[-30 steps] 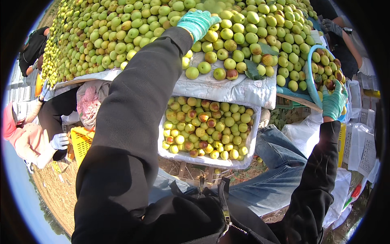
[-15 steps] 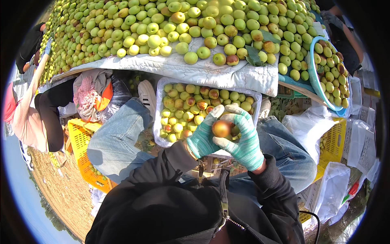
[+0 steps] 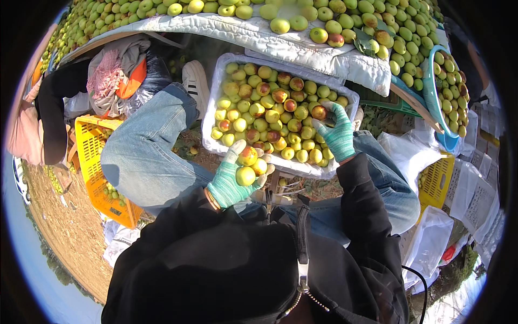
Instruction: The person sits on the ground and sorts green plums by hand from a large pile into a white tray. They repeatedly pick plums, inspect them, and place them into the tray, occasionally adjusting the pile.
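Note:
Green and red-brown jujubes fill a white lined crate (image 3: 209, 121) between my knees. My left hand (image 3: 225, 186), in a green knitted glove, is at the crate's near edge with its palm up. Its fingers curl round a few jujubes (image 3: 245, 176), one yellow-green and one with red patches. Over the crate's right side, my right hand (image 3: 340, 135), gloved the same way, has its thumb and fingers about a red-brown jujube (image 3: 319, 112). That jujube is at the level of the fruit in the crate.
A quilt-covered table (image 3: 216, 24) with heaped jujubes stands ahead. At its right end leans a blue basin (image 3: 430, 92) of jujubes. Yellow crates stand left (image 3: 89, 162) and right (image 3: 438, 181). Bundled clothing (image 3: 116, 75) lies at left, and another person's arm shows at far left.
My hands were together over the crate around jujubes. Now they are apart: the left has drawn back toward me with jujubes, the right has moved to the crate's right side. The view has shifted down.

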`<state>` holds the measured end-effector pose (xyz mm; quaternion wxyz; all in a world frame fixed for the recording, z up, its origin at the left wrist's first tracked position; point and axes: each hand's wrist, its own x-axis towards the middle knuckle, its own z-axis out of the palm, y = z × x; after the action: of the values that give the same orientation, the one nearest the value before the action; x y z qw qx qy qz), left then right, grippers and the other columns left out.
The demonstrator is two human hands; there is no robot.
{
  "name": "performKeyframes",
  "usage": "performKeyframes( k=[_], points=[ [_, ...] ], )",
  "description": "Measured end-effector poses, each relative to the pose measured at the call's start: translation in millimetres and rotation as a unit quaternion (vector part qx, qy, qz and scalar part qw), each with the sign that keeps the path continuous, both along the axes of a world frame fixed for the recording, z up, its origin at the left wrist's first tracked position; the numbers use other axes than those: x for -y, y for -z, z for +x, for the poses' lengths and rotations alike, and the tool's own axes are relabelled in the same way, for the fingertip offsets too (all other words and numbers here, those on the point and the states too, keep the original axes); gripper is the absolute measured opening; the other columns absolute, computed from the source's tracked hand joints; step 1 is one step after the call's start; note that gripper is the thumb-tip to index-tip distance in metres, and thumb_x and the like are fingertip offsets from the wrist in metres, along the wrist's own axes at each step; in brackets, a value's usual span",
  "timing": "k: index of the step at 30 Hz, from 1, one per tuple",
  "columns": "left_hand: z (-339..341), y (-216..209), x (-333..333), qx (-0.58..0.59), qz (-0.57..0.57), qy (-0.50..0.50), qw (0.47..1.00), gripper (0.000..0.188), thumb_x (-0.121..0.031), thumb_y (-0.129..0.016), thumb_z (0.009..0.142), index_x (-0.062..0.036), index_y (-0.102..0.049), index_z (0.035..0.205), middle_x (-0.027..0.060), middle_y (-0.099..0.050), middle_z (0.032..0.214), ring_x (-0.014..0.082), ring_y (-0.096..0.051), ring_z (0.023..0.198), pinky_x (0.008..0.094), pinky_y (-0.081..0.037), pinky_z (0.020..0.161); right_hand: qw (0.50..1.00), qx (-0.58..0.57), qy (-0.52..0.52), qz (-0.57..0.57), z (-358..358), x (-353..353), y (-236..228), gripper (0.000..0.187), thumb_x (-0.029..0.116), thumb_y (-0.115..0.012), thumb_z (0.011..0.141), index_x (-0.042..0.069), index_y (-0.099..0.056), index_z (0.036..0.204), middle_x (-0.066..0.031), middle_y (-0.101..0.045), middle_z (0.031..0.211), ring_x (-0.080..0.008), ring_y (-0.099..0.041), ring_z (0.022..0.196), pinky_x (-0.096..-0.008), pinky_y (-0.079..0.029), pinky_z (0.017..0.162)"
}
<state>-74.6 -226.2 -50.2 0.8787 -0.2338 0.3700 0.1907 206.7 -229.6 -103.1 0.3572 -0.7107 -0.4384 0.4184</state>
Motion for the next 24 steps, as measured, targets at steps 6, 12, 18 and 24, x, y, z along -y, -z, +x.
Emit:
performKeyframes(
  k=[6, 12, 18, 24],
  points=[
    [8, 9, -14, 0.029, 0.051, -0.027, 0.998, 0.049, -0.050, -0.062, 0.085, -0.0059, -0.059, 0.105, 0.0127, -0.058, 0.116, 0.0329, -0.055, 0.110, 0.0363, -0.054, 0.073, 0.991, 0.084, -0.020, 0.101, -5, -8, 8, 0.048, 0.008, -0.079, 0.071, 0.003, -0.058, 0.114, -0.0061, -0.056, 0.104, -0.0161, -0.059, 0.084, -0.0273, -0.050, 0.077],
    [15, 11, -17, 0.032, 0.077, -0.035, 0.996, 0.049, -0.049, -0.062, 0.086, -0.0053, -0.059, 0.108, 0.0160, -0.056, 0.122, 0.0367, -0.053, 0.115, 0.0452, -0.053, 0.084, 0.966, 0.251, -0.035, 0.055, 10, -33, 41, 0.048, 0.015, -0.079, 0.070, 0.005, -0.060, 0.113, -0.0136, -0.057, 0.104, -0.0300, -0.058, 0.095, -0.0373, -0.048, 0.084],
    [20, 15, -20, 0.046, 0.033, -0.080, 0.995, 0.053, -0.049, -0.061, 0.086, -0.0024, -0.058, 0.112, 0.0192, -0.054, 0.125, 0.0397, -0.051, 0.118, 0.0521, -0.048, 0.095, 0.942, 0.326, -0.069, 0.043, 17, -47, 61, 0.042, 0.025, -0.075, 0.075, 0.006, -0.064, 0.111, -0.0164, -0.060, 0.108, -0.0344, -0.059, 0.096, -0.0414, -0.047, 0.085],
    [28, 13, -23, 0.036, 0.001, -0.100, 0.994, 0.048, -0.045, -0.063, 0.087, -0.0018, -0.058, 0.106, 0.0203, -0.053, 0.126, 0.0407, -0.050, 0.119, 0.0523, -0.047, 0.096, 0.874, 0.465, -0.129, -0.055, 24, -47, 46, 0.030, 0.036, -0.057, 0.087, 0.011, -0.067, 0.101, -0.0170, -0.064, 0.098, -0.0335, -0.062, 0.092, -0.0427, -0.048, 0.080]
  ],
)
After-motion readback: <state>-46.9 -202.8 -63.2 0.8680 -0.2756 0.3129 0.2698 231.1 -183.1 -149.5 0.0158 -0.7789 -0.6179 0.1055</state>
